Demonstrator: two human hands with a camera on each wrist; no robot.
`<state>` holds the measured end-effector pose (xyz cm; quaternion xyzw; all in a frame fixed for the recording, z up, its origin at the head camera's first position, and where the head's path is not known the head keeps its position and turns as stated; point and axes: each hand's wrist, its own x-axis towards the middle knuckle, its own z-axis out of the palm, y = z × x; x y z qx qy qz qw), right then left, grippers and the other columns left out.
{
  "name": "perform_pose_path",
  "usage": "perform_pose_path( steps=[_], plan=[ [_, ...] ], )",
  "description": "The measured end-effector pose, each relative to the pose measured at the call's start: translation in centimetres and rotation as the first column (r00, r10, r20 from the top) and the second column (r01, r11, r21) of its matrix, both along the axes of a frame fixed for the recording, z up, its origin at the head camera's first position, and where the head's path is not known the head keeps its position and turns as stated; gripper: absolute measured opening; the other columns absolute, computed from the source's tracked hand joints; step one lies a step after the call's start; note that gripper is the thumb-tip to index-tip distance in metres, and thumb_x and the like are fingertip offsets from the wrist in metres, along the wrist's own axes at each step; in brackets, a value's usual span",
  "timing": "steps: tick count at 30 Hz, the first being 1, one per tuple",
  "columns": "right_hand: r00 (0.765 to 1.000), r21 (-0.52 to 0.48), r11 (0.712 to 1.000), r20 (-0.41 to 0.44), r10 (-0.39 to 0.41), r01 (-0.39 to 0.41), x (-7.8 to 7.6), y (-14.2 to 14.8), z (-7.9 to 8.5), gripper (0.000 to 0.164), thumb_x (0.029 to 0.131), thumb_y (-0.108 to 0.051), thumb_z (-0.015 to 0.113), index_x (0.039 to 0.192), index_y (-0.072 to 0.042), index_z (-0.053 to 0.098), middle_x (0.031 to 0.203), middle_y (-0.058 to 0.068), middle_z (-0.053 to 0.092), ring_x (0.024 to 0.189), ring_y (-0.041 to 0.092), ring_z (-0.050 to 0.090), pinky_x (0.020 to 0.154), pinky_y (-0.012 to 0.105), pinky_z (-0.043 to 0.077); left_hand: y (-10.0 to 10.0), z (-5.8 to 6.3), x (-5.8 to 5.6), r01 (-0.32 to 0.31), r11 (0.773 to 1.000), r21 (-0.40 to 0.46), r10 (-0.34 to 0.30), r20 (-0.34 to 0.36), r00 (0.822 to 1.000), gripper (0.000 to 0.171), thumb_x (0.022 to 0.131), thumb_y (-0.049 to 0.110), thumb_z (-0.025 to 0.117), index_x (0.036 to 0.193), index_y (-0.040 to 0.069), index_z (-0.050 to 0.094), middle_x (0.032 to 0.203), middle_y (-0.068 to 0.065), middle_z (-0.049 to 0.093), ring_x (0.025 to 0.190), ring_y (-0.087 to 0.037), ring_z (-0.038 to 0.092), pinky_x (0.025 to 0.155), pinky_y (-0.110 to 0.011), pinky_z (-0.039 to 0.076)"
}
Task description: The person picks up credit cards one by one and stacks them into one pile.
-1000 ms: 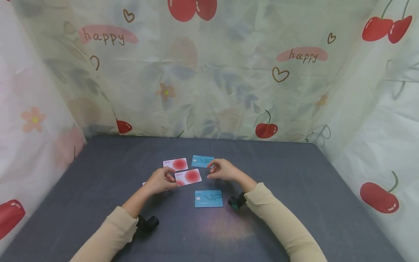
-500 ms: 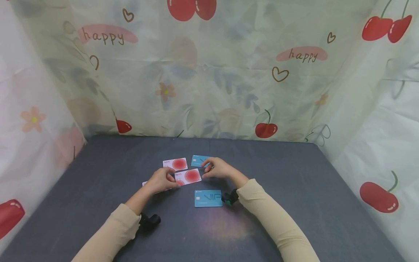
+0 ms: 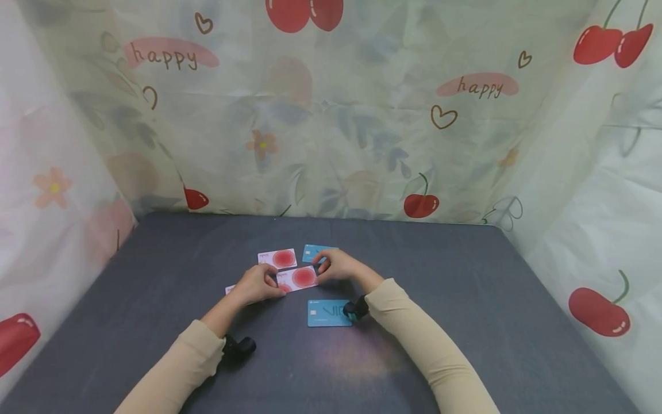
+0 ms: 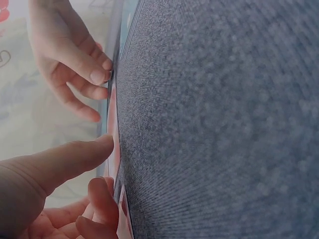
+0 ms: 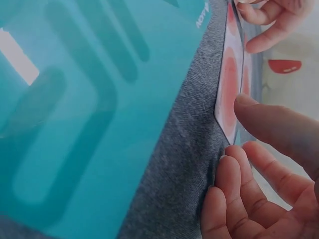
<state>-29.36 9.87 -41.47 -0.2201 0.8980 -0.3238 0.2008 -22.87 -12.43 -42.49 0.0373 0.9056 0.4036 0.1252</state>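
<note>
In the head view a white-pink card with red circles lies between the hands. My left hand has its thumb and index finger around the card's left end. My right hand is at its right end, fingers loosely bent; in the right wrist view the thumb appears to touch the card's end, and the other fingertips lie by its corner. A second white-pink card lies just behind, and another card is mostly hidden under my left hand. The right hand partly covers a blue VIP card.
A second blue VIP card lies nearer on the dark cloth-covered table; the black right wrist camera overlaps its right end. Patterned curtains enclose the back and sides.
My right hand has moved left, from a gap beside the middle card to its right end. The left hand stays almost still, and the cards keep their places.
</note>
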Motion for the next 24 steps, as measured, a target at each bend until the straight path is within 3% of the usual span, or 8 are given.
perform_pose_path(
  steps=[10, 24],
  plan=[
    [0.999, 0.014, 0.999, 0.032, -0.036, 0.036, -0.3, -0.28, -0.52, 0.042, 0.075, -0.009, 0.076, 0.114, -0.004, 0.059, 0.082, 0.004, 0.059, 0.069, 0.01, 0.051, 0.063, 0.018, 0.041, -0.18, 0.12, -0.18, 0.036, 0.999, 0.001, -0.036, -0.021, 0.999, 0.052, 0.073, 0.02, 0.078, 0.111, -0.006, 0.053, 0.072, -0.008, 0.058, 0.06, -0.016, 0.054, 0.055, -0.022, 0.044],
    [0.999, 0.044, 0.998, 0.005, -0.048, 0.048, -0.26, -0.71, -0.75, 0.039, 0.073, -0.009, 0.077, 0.108, -0.005, 0.059, 0.079, 0.003, 0.056, 0.069, 0.012, 0.05, 0.062, 0.019, 0.04, 0.48, -0.14, -0.23, -0.019, 1.0, -0.015, 0.019, -0.015, 1.0, 0.048, 0.074, 0.012, 0.076, 0.113, -0.005, 0.054, 0.074, -0.008, 0.059, 0.06, -0.013, 0.052, 0.055, -0.02, 0.041]
  ],
)
